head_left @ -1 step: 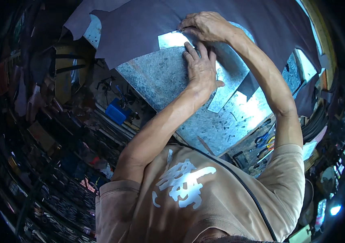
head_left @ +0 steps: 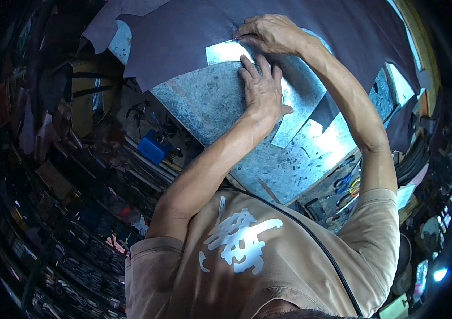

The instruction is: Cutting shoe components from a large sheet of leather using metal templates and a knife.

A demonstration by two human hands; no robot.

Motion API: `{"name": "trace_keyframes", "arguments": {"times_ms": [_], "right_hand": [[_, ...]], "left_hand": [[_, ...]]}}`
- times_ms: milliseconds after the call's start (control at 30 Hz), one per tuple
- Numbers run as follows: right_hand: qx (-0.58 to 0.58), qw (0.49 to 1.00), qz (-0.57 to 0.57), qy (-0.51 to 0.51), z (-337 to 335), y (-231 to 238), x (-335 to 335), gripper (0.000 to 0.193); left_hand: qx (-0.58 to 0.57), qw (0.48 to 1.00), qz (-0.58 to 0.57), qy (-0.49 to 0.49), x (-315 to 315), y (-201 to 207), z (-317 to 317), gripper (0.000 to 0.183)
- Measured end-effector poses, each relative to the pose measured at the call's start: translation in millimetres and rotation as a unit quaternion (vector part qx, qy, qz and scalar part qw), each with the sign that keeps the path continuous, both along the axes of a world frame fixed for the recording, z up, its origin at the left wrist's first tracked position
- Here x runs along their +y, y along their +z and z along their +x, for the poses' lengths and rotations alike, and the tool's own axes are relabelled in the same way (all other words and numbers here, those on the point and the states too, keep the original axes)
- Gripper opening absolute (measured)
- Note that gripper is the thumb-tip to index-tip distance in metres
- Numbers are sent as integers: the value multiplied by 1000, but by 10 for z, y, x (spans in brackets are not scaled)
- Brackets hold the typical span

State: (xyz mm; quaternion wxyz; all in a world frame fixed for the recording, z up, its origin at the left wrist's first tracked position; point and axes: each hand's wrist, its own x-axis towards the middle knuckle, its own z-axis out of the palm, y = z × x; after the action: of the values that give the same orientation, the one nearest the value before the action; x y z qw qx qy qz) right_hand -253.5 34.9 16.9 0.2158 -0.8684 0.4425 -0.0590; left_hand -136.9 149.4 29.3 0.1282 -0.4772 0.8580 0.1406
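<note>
A large sheet of dark purple-brown material that looks like leather (head_left: 178, 45) spreads over the far part of a speckled grey worktop (head_left: 199, 101). On it lies a stiff, pale, shiny sheet (head_left: 297, 114), its near end narrowing to a strip. My left hand (head_left: 261, 87) rests flat on this pale sheet, fingers spread, beside a brightly lit pale patch (head_left: 226, 52). Just beyond it, my right hand (head_left: 271, 34) is closed, with thumb and fingertips pinched together at the patch's far edge. Whatever those fingers hold is too small and hidden to name.
Blue-handled scissors (head_left: 342, 184) and a yellow-handled tool (head_left: 354, 186) lie near my right elbow. A dark scrap (head_left: 324, 114) sits beside the pale strip. Off the worktop's left edge stands a blue plastic basket (head_left: 152, 147). A black cable (head_left: 311, 231) crosses my shirt.
</note>
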Motion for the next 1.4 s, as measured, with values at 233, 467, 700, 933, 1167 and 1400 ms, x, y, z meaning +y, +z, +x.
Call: {"name": "trace_keyframes", "arguments": {"times_ms": [233,467,700,933,1167,1400], "right_hand": [[35,999,-19,-17,-335,36,-2,29],[66,996,13,-51,-701,59,3,30],[54,995,45,-74,-975,226,58,30],[39,989,77,-124,-1167,306,143,31],[37,989,61,-129,-1287,232,185,34],[58,978,44,-195,-1456,-1,337,31]], "left_hand": [[-38,999,22,-7,-23,31,-41,116],[-38,999,31,-9,-38,51,-68,112],[-45,998,52,-2,-42,48,-73,113],[-41,998,53,0,-41,44,-77,112],[-56,996,62,0,-79,71,-104,111],[-72,995,69,-5,-64,47,-116,113]]}}
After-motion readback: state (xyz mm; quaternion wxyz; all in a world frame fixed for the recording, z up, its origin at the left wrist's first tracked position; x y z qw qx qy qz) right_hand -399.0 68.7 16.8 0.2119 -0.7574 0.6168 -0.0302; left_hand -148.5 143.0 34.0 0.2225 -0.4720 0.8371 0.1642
